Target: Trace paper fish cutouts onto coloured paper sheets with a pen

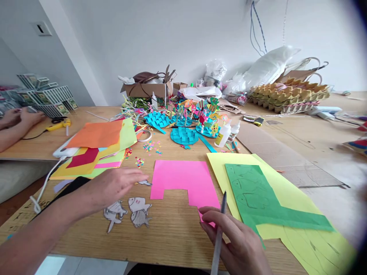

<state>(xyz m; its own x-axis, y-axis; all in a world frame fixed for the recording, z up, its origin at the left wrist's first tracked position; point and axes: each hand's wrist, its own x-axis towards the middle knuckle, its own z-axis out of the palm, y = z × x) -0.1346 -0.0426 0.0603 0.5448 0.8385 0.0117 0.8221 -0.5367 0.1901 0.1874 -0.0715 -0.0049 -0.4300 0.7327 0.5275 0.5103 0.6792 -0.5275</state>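
My left hand reaches over the table with its fingers together around a grey paper fish cutout, mostly covered by the fingertips. Below it lie several more fish cutouts with pencilled outlines. A pink paper sheet with a notch cut from its near edge is to the right of the cutouts. My right hand grips a grey pen, tip pointing up and away, while its fingertips touch the pink sheet's near right corner. Beside it, a green paper with drawn fish outlines rests on yellow paper.
Coloured sheets are stacked at left, near a white power strip. Blue woven paper discs, glue bottles and confetti sit farther back. Egg cartons stand at back right. Another person's hands are at far left.
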